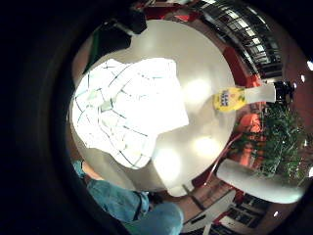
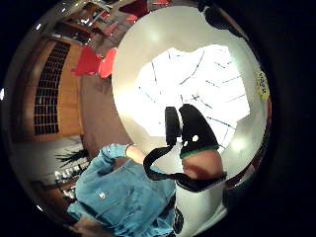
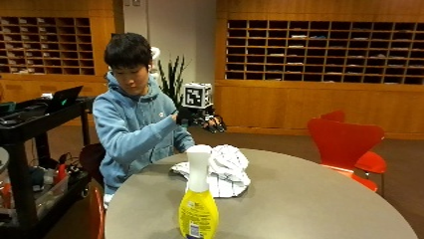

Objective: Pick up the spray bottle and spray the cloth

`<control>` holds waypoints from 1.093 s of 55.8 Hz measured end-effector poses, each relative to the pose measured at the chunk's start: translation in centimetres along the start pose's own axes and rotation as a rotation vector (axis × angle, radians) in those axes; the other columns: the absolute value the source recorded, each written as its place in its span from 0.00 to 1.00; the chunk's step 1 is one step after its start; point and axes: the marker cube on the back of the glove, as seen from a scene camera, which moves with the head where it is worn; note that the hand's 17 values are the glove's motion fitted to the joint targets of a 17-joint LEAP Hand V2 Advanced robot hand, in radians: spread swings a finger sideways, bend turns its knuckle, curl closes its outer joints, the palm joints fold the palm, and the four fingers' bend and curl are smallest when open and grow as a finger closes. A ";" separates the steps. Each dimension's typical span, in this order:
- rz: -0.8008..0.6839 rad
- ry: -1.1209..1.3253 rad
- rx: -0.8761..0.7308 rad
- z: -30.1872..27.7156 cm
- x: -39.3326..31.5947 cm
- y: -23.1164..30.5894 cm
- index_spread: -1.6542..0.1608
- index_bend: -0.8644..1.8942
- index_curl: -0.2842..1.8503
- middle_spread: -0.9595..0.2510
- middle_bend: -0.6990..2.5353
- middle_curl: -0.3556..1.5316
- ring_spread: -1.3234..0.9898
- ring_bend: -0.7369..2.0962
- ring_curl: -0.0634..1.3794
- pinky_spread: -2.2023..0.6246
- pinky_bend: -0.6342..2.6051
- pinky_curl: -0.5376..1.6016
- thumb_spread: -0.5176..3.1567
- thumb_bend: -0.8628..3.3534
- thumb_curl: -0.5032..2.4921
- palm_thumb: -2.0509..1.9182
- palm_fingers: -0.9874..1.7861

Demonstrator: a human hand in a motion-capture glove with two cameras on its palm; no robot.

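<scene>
Office or library common room. Wood-panelled walls carry pigeonhole shelving point(image 3: 318, 50). Red chairs point(image 3: 344, 144) beside round bench point(image 3: 298, 199); potted plant point(image 3: 171, 77) behind.

Yellow spray bottle point(image 3: 198, 209) with white neck, upright near table edge, white cloth point(image 3: 222, 170) with dark check lines, crumpled just behind it

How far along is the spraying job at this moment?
Nothing looks done yet. The spray bottle stands untouched near the round table's edge, apart from the crumpled cloth. The gloved right hand hovers above the cloth, holding nothing. Grasping the bottle and spraying remain.
</scene>
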 end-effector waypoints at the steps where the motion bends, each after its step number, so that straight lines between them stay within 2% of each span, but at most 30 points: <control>1: 0.005 0.004 0.001 0.0 0.1 -0.1 0.82 0.40 0.17 0.78 0.30 0.23 0.59 0.35 0.08 0.82 0.30 0.29 0.25 0.28 0.20 0.63 0.56; 9: -0.019 0.062 0.029 -0.2 0.6 -0.1 0.76 0.39 0.22 0.77 0.29 0.27 0.60 0.35 0.14 0.85 0.31 0.34 0.36 0.28 0.23 0.65 0.53; 13: -0.137 0.101 0.058 -0.5 1.3 0.5 0.74 0.38 0.24 0.77 0.28 0.29 0.61 0.35 0.16 0.85 0.30 0.35 0.39 0.27 0.24 0.66 0.52; 18: -0.026 0.063 0.128 -1.1 1.6 0.6 0.73 0.37 0.25 0.77 0.27 0.29 0.61 0.35 0.17 0.86 0.30 0.36 0.42 0.26 0.25 0.66 0.49; 33: -0.036 -0.063 0.483 -1.8 4.6 4.0 0.71 0.37 0.26 0.78 0.27 0.31 0.63 0.35 0.19 0.87 0.30 0.38 0.45 0.23 0.27 0.65 0.43; 42: -0.002 -0.173 0.747 -2.2 8.6 5.4 0.71 0.37 0.26 0.78 0.28 0.32 0.63 0.36 0.20 0.87 0.30 0.39 0.45 0.22 0.28 0.66 0.45; 61: 0.184 -0.224 0.929 -0.7 16.7 8.6 0.72 0.37 0.26 0.77 0.28 0.34 0.62 0.36 0.22 0.87 0.30 0.40 0.44 0.20 0.29 0.68 0.45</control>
